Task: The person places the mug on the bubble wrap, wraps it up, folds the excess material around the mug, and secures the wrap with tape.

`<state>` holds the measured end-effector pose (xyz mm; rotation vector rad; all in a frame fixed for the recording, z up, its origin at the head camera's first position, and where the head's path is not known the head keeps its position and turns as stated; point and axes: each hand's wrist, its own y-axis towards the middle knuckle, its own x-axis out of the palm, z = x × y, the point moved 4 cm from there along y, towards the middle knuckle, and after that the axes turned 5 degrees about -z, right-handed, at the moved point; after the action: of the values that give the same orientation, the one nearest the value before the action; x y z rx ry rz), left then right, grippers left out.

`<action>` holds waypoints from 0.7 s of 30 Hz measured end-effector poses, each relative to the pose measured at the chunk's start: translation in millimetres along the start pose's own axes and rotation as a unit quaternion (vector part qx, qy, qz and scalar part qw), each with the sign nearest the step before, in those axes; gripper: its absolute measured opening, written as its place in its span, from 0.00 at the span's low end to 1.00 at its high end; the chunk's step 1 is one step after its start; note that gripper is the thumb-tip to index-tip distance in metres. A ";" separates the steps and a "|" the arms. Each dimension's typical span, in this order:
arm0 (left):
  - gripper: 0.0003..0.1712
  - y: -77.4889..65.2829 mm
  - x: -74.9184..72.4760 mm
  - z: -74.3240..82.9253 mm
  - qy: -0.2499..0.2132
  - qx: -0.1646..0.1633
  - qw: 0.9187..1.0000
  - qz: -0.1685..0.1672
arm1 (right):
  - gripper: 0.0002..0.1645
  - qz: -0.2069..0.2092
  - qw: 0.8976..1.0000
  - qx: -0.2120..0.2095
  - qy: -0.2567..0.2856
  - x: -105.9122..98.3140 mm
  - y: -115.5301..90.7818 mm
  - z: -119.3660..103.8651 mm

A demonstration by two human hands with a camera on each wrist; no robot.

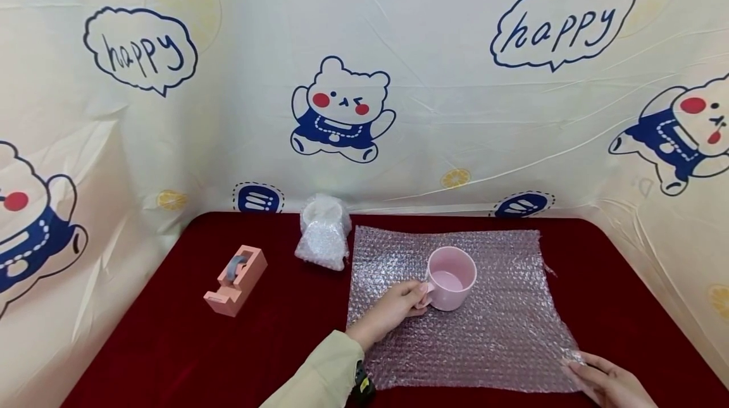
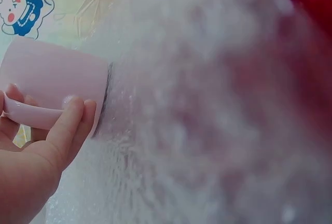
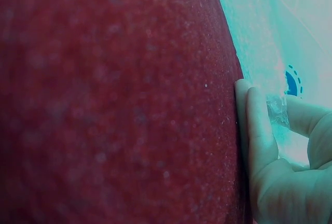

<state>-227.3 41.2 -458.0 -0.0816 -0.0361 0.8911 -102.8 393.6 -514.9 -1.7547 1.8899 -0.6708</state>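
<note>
A pink mug [image 1: 450, 279] is held on or just above bubble wrap [image 1: 484, 335] — apparently the placing step before wrapping.
By its handle [image 2: 37, 115] the mug is gripped, mouth up, in the left hand [image 1: 397, 302] near mid-sheet; the near right corner [image 3: 278, 112] is pinched by the right hand [image 1: 612, 384] — next, wrap probably needs to be folded over the mug.

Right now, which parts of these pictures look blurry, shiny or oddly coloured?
Head view: mostly sharp, with bright glints on the bubble wrap sheet; left wrist view: the pink mug is fairly clear, but the bubble wrap sheet blurs heavily; right wrist view: the red tablecloth looks soft, and a cyan cast tints the printed backdrop.
</note>
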 end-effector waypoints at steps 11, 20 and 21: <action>0.21 3.2 10.6 0.7 -0.006 -0.005 1.000 -0.001 | 0.23 -0.023 0.999 -0.002 0.032 -2.6 -2.2 -0.5; 0.21 4.3 14.9 0.5 -0.006 -0.010 1.000 -0.009 | 0.21 -0.021 0.999 -0.001 0.041 -0.4 -2.9 -1.3; 0.21 4.1 14.9 0.5 -0.004 -0.012 1.000 -0.008 | 0.22 -0.020 0.999 -0.001 0.040 -0.1 -2.8 -1.4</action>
<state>-221.1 55.4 -457.9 -0.0994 -0.0551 0.8755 -101.5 393.5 -512.0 -1.7965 1.9139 -0.7647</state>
